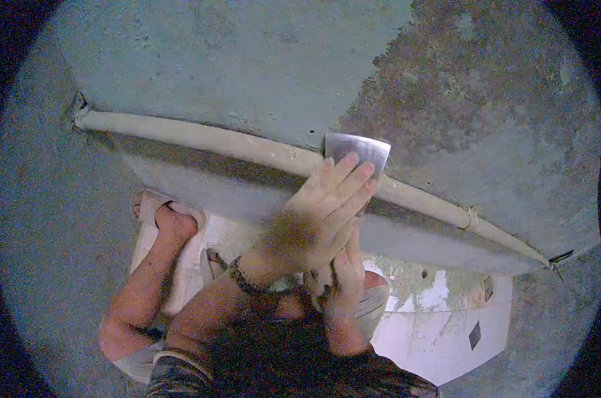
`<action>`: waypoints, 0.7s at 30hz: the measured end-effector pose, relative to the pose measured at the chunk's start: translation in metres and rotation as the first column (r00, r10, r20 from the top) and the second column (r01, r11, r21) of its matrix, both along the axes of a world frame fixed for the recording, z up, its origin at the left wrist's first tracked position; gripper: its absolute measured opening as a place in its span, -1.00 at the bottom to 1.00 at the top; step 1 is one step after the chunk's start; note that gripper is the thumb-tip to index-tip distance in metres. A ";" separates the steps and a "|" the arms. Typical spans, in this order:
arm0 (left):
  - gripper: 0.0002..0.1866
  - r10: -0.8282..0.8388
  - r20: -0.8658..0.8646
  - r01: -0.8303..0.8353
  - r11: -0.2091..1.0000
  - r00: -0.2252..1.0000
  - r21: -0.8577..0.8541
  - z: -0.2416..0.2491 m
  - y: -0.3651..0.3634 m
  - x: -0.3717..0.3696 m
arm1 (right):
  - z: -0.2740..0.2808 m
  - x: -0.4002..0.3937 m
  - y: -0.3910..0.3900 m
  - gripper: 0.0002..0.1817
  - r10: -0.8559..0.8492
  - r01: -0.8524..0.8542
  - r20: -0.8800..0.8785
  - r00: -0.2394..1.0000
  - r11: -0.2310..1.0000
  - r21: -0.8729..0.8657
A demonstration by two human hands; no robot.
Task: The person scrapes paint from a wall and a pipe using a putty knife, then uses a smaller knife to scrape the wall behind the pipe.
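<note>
Together, left hand (320, 212) fingers flat on scraper blade (357, 152), right hand (343, 272) gripping handle beneath; best keep blade flush against wall (247, 73) above pipe (214, 139).

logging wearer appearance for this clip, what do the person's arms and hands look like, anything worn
Both forearms are bare, with no gloves on either hand. The left hand has a dark beaded bracelet around its wrist. The right hand shows no ring or band that I can make out. A dark patterned sleeve hem sits at the upper left arm.
</note>
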State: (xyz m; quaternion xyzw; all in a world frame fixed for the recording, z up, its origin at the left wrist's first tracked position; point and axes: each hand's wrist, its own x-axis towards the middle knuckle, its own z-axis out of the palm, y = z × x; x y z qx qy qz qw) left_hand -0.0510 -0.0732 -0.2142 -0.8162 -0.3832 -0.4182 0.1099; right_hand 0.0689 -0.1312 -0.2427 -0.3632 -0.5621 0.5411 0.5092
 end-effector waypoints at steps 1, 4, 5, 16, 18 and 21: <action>-0.41 -0.003 -0.004 0.003 1.000 1.000 0.003 0.004 0.003 -0.001 | 0.004 0.001 -0.002 -0.28 -0.083 0.087 0.410 0.908 0.996 0.007; -0.42 0.033 0.020 -0.032 0.999 0.999 -0.044 0.021 -0.001 0.002 | 0.031 -0.023 0.007 -0.31 -0.044 0.049 -0.223 0.974 0.999 0.019; -0.43 0.041 0.020 -0.040 0.999 0.999 -0.034 0.025 -0.001 0.002 | 0.023 -0.018 0.003 -0.31 -0.048 0.052 -0.217 0.975 0.999 0.012; -0.49 0.008 0.034 -0.012 0.992 0.999 0.126 0.029 -0.005 -0.004 | 0.019 -0.030 0.006 -0.33 0.293 -0.245 -0.563 0.773 0.956 0.161; -0.48 0.005 -0.021 -0.003 0.992 1.000 0.128 0.021 -0.007 -0.003 | 0.015 -0.029 0.016 -0.33 0.498 -0.378 -0.619 0.607 0.867 0.325; -0.43 -0.057 0.068 0.050 0.993 0.996 0.111 0.035 0.000 -0.010 | 0.009 -0.028 0.025 -0.34 0.701 -0.504 -0.636 0.323 0.696 0.511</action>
